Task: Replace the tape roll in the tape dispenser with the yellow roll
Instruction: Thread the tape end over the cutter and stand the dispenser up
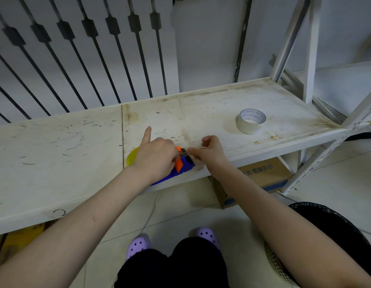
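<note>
Item: blue plastic tape dispenser [183,169] with orange parts, lying at the front edge of a scuffed white metal shelf [55,142], beside its middle seam
Yellow tape roll [132,156]: a curved edge shows just left of the left hand [155,156]; the rest is hidden
Left hand: clasped over the dispenser body, index finger pointing straight out
Right hand [209,151]: fingers curled, thumb and fingertips pinching the dispenser's black-and-metal front end
Cream tape roll [250,121]: lying flat on the shelf, well apart to the right
Brown cardboard box [263,173]: on the floor under the shelf
</note>
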